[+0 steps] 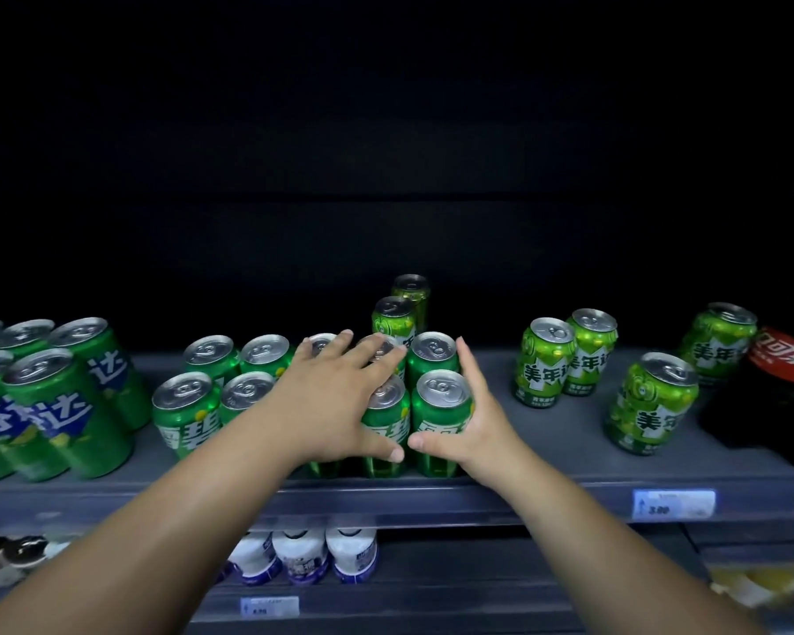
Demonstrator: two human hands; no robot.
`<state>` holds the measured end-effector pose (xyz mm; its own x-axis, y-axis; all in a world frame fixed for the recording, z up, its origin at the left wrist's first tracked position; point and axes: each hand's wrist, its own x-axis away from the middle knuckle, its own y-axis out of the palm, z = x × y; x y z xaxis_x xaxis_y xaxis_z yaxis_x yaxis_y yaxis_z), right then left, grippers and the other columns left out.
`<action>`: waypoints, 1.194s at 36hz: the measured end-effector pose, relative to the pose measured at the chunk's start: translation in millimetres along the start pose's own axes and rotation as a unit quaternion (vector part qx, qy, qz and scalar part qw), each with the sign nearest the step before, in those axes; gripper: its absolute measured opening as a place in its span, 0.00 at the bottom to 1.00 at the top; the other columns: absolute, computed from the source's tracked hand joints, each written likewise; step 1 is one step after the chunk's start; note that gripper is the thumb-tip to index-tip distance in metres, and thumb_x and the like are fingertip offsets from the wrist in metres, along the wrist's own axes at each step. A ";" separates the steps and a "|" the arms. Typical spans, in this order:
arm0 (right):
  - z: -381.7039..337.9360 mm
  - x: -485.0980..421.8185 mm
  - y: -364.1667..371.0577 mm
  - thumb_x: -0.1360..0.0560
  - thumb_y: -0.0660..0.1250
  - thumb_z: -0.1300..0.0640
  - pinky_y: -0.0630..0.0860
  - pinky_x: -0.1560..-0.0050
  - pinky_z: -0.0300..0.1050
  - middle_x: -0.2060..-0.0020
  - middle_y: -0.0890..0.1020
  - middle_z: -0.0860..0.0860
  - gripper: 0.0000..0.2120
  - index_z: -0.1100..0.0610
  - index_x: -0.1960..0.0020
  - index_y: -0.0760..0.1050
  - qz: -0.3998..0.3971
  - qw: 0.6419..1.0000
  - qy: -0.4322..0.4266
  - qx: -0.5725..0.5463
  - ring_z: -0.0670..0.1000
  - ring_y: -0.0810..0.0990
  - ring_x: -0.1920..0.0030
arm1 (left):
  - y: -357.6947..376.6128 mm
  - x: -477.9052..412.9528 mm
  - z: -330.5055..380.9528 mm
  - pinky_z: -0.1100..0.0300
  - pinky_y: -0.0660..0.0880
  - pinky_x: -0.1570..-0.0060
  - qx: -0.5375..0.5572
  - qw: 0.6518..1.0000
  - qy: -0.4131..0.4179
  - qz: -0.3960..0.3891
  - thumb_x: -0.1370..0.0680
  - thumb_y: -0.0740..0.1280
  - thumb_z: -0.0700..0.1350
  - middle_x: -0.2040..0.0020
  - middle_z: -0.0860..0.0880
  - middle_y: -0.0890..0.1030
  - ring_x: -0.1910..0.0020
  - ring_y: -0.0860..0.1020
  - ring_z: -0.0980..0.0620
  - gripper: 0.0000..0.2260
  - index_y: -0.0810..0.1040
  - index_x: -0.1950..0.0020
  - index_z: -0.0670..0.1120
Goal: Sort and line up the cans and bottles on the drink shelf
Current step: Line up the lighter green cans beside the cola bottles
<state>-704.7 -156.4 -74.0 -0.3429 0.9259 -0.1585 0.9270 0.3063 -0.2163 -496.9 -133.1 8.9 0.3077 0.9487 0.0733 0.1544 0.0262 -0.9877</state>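
A block of dark green cans stands mid-shelf. My left hand lies over them, straight fingers spread across the lids, thumb at the front of one can. My right hand presses flat against the right side of the front-right can, its thumb across the can's front. More dark green cans stand just left of my left arm. Two lime-green cans stand in a line behind the block. Others stand to the right: a pair, a single and one far back.
Several green cans with blue labels crowd the far left. A dark cola bottle stands at the right end. The grey shelf has a price tag on its front edge. White bottles sit on the shelf below.
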 end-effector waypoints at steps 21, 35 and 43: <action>-1.1 -6.6 28.9 0.43 0.85 0.49 0.74 0.30 0.50 0.31 0.75 0.40 0.66 0.42 0.19 0.45 0.000 1.000 -0.004 -0.004 0.41 0.75 0.31 | 5.6 13.8 -28.4 0.36 0.50 0.25 -0.003 1.000 0.005 0.003 0.34 0.61 0.78 0.18 0.53 0.43 0.19 0.45 0.43 0.53 0.37 0.20 0.58; -9.7 6.8 3.5 0.42 0.77 0.27 0.59 0.21 0.55 0.22 0.57 0.39 0.51 0.24 0.28 0.50 0.011 1.000 0.010 0.024 0.44 0.56 0.21 | -21.0 11.6 -18.5 0.50 0.53 0.23 0.116 0.985 0.101 0.079 0.36 0.55 0.81 0.19 0.55 0.54 0.20 0.53 0.52 0.50 0.50 0.19 0.58; -13.0 60.6 -60.8 0.31 0.76 0.47 0.75 0.32 0.50 0.32 0.75 0.42 0.29 0.37 0.33 0.71 0.162 0.983 -0.009 0.084 0.39 0.74 0.33 | -29.8 -22.9 64.1 0.52 0.71 0.32 0.162 0.946 0.206 0.193 0.28 0.59 0.69 0.28 0.50 0.72 0.31 0.72 0.49 0.35 0.69 0.25 0.53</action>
<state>-780.0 -116.0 -58.0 -0.0374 0.9642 -0.2625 0.9504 -0.0469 -0.3075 -568.6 -135.4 27.7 0.6327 0.7057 -0.3188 -0.3183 -0.1383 -0.9378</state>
